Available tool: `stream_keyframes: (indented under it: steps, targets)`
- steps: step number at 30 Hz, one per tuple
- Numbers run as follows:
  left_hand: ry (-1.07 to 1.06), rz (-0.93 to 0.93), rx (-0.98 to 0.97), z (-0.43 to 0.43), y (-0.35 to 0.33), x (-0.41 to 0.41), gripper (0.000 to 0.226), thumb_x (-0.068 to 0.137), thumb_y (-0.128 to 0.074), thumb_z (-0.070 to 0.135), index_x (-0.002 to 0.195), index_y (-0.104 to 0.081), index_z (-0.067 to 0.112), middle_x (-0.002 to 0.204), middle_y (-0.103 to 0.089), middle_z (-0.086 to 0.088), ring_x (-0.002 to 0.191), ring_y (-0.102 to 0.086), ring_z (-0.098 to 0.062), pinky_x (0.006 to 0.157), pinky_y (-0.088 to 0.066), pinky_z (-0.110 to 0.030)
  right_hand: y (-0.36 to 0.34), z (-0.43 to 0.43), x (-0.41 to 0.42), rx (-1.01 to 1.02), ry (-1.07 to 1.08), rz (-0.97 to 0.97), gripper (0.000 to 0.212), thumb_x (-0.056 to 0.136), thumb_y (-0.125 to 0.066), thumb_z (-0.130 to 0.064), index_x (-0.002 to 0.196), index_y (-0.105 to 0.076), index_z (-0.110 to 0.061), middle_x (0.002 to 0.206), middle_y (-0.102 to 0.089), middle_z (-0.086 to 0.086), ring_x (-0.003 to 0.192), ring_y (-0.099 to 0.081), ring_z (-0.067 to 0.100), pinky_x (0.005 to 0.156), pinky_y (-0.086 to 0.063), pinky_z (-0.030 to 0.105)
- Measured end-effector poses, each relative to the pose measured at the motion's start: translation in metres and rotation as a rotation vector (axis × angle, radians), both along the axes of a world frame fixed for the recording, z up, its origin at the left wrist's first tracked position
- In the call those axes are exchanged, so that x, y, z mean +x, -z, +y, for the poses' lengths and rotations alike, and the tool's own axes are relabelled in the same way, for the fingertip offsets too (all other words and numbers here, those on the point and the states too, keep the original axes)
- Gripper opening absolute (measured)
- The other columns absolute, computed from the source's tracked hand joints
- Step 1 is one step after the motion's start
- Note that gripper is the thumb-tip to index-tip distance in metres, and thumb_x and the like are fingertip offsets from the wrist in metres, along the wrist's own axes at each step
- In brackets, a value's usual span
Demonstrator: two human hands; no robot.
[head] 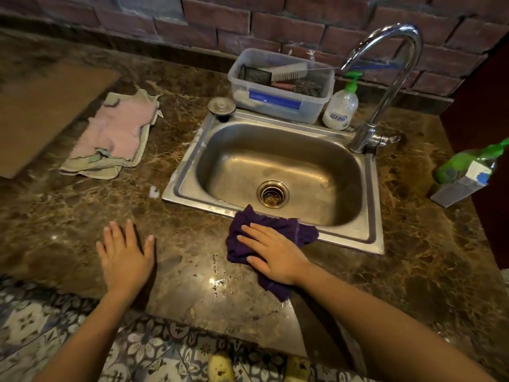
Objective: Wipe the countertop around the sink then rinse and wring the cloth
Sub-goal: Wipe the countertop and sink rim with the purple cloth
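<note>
Beside the sink [278, 172], her right hand [271, 250] presses flat, fingers spread, hiding much of the purple cloth [275, 230]; left hand [125, 253] rests open on the bench [192, 271].

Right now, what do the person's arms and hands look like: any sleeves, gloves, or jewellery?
Both forearms are bare as far as the frame shows; no sleeves are visible. The left hand and right hand wear no gloves, and no rings, watch or bracelets show. Fingernails look short and unpainted.

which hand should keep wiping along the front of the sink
Right. The right hand lies flat on the purple cloth at the sink's front rim. The left hand rests bare on the countertop, apart from the cloth.
</note>
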State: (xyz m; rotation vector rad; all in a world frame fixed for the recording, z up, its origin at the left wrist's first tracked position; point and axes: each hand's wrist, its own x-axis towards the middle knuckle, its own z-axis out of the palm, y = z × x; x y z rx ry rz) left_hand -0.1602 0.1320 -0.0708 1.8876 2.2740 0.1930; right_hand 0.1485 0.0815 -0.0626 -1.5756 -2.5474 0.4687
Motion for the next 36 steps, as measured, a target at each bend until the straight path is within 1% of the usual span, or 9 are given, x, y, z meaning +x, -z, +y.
stream_keyframes:
  steps: [5,10,13,16,20,24,28,32,36]
  targets:
    - [-0.054,0.016,-0.013,0.031,0.007,-0.039,0.064,0.096,-0.031,0.045,0.147,-0.022,0.006,0.155,-0.013,-0.024,0.144,-0.006,-0.035,0.116,-0.003,-0.049,0.002,0.035,-0.052,0.02,-0.051,0.033,0.054,0.096,-0.038,-0.042,0.145,-0.03,-0.022,0.156,-0.021,-0.001,0.145,-0.011,0.014,0.114,0.003,0.022]
    - [-0.063,0.007,-0.03,0.045,0.013,-0.051,0.065,0.096,-0.027,0.047,0.148,-0.02,0.009,0.157,-0.01,-0.019,0.145,-0.005,-0.031,0.117,-0.002,-0.046,0.005,0.066,-0.096,0.046,-0.094,0.043,0.054,0.096,-0.039,-0.041,0.145,-0.03,-0.022,0.156,-0.02,-0.001,0.145,-0.01,0.014,0.116,0.002,0.023]
    - [-0.061,0.03,0.004,0.044,0.016,-0.051,0.065,0.096,-0.027,0.048,0.147,-0.02,0.009,0.156,-0.013,-0.019,0.145,-0.009,-0.031,0.117,-0.004,-0.046,0.007,0.084,-0.123,0.047,-0.11,0.065,0.053,0.095,-0.042,-0.039,0.144,-0.033,-0.021,0.156,-0.023,0.001,0.145,-0.013,0.016,0.115,0.001,0.024]
    - [-0.052,0.034,0.027,0.042,0.018,-0.049,0.065,0.096,-0.029,0.047,0.147,-0.02,0.008,0.156,-0.015,-0.019,0.145,-0.009,-0.031,0.116,-0.002,-0.046,0.01,0.102,-0.153,0.069,-0.102,0.061,0.052,0.095,-0.042,-0.038,0.144,-0.034,-0.021,0.155,-0.025,0.002,0.144,-0.015,0.018,0.116,0.002,0.028]
    - [-0.055,0.031,0.017,0.044,0.021,-0.05,0.067,0.095,-0.025,0.05,0.148,-0.015,0.01,0.157,-0.01,-0.017,0.146,-0.004,-0.028,0.116,0.002,-0.044,0.011,0.13,-0.185,0.08,0.006,0.024,0.052,0.097,-0.036,-0.039,0.145,-0.03,-0.021,0.156,-0.023,0.002,0.145,-0.011,0.019,0.117,0.005,0.034]
    - [-0.054,0.04,0.034,0.044,0.024,-0.051,0.072,0.091,-0.014,0.055,0.148,-0.017,0.011,0.157,-0.013,-0.016,0.146,-0.006,-0.028,0.116,0.003,-0.043,0.012,0.153,-0.209,0.044,0.189,0.002,0.055,0.097,-0.032,-0.039,0.147,-0.024,-0.017,0.156,-0.02,0.008,0.145,-0.008,0.023,0.117,0.003,0.039]
    - [-0.05,0.057,0.024,0.045,0.027,-0.052,0.076,0.088,-0.008,0.058,0.148,-0.015,0.012,0.157,-0.012,-0.016,0.146,-0.004,-0.027,0.115,0.007,-0.041,0.014,0.164,-0.219,0.023,0.251,-0.077,0.059,0.097,-0.029,-0.039,0.148,-0.019,-0.011,0.156,-0.016,0.016,0.145,-0.007,0.029,0.117,0.003,0.045]
    - [-0.044,0.068,0.032,0.044,0.023,-0.051,0.074,0.089,-0.013,0.055,0.146,-0.022,0.009,0.155,-0.02,-0.019,0.145,-0.013,-0.03,0.116,-0.002,-0.045,0.012,0.188,-0.23,-0.044,0.337,-0.147,0.063,0.097,-0.026,-0.042,0.148,-0.01,-0.009,0.157,-0.008,0.018,0.145,-0.001,0.033,0.116,0.006,0.048]
    - [-0.066,0.064,0.036,0.046,0.023,-0.047,0.074,0.089,-0.011,0.057,0.147,-0.017,0.011,0.156,-0.016,-0.017,0.146,-0.008,-0.027,0.118,-0.003,-0.045,0.009,0.225,-0.215,-0.116,0.33,-0.181,0.065,0.098,-0.024,-0.044,0.149,-0.005,-0.01,0.158,-0.002,0.017,0.145,0.003,0.032,0.115,0.007,0.048]
